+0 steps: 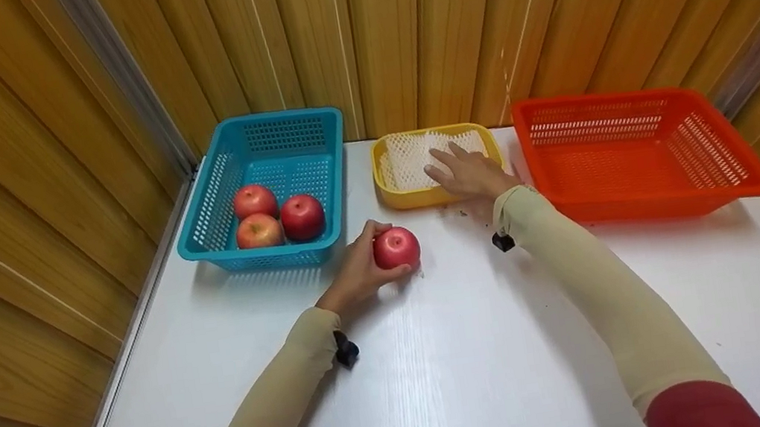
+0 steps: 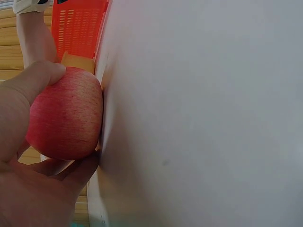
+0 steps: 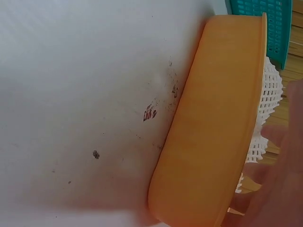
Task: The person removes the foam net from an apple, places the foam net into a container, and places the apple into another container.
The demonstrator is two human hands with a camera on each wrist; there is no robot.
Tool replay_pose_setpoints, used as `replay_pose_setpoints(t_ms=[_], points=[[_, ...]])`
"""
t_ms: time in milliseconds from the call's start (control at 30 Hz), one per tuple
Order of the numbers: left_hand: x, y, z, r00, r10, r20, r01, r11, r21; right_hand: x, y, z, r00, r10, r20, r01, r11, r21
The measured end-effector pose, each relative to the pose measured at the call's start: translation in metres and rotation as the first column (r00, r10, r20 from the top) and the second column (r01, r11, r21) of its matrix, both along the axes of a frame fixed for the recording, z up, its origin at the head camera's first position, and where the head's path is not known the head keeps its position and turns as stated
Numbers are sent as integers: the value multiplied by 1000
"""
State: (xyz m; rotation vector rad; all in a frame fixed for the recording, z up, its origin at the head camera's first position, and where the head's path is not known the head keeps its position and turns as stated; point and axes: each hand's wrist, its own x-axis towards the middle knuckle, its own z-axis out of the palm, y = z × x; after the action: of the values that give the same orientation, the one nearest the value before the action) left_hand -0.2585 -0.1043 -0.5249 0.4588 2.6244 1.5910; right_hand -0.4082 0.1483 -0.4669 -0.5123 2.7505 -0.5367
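My left hand (image 1: pixel 360 268) grips a red apple (image 1: pixel 398 247) at the middle of the table, thumb on one side and fingers on the other. In the left wrist view the apple (image 2: pixel 71 113) sits at or very near the white surface. My right hand (image 1: pixel 470 171) reaches over a small yellow basket (image 1: pixel 423 197) with its fingers spread. White foam netting (image 1: pixel 409 156) fills that basket. In the right wrist view the fingertips meet the netting (image 3: pixel 271 87) above the rim; whether they pinch it is hidden.
A blue basket (image 1: pixel 205 253) on the left holds two lighter red apples (image 1: pixel 259 230) and a darker one (image 1: pixel 303 217). On the right stands an orange-red basket (image 1: pixel 615 171). Wood-look panels (image 1: pixel 390 31) rise behind the white table (image 1: pixel 409 405). Small dark specks mark its surface.
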Motion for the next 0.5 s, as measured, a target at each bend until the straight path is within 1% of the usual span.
replay_pose_setpoints(t_ms=[100,167,267,367,433,500], points=[[0,0,0,1000,3,10,-3,1000,0,0,-3,1,998,41,47,-43,998,41],[0,0,-1,1000,5,12,-5,1000,1,0,-3,1,996,54,74,-58,997,52],[1,1,-1,1000,8,11,-8,1000,-8,0,-3,2,989,37,145,-43,998,44],[0,1,-2,1000,1,-11,-1,1000,-24,-1,-2,2,981,17,193,-26,999,44],[-1,1,-2,1000,-1,-24,1,999,-32,-3,-2,3,979,19,202,-29,999,46],[-1,0,-1,1000,-1,-28,0,1000,-32,-4,-2,2,982,34,188,-44,998,53]])
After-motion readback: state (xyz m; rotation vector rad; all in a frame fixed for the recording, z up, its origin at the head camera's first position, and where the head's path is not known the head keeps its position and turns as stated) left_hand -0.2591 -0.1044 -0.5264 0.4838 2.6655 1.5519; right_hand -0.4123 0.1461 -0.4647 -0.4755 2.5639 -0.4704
